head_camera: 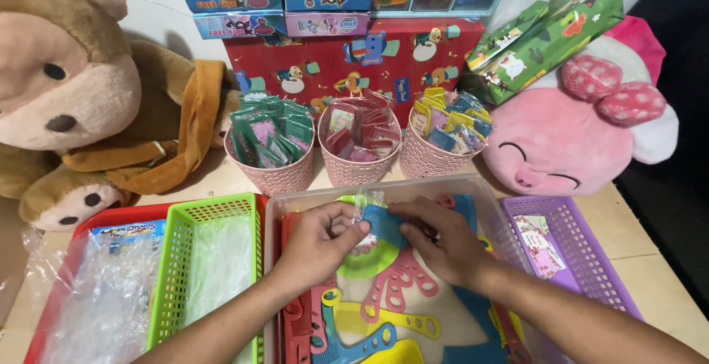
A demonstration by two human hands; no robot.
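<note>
Here we see both hands meeting over a clear plastic bin [473, 187] full of coloured combs. The left hand [319, 240] pinches a small clear plastic sleeve [367, 203] between thumb and fingers, and the right hand [443, 237] grips a blue comb [384, 224] whose end sits at the mouth of that sleeve; both hands touch the comb. Under them we make out a green round piece [367, 261], a pink comb [399, 283] and yellow combs [384, 323] lying loose in the bin. Left of the bin stands a green basket [177, 261] lined with clear bags, then a red tray [111, 216]. Right of it sits a purple basket [583, 238] holding packed items. Behind, three pink round baskets [354, 168] hold packed combs, flanked by a brown plush monkey [66, 91] and a pink plush toy [561, 142].
</note>
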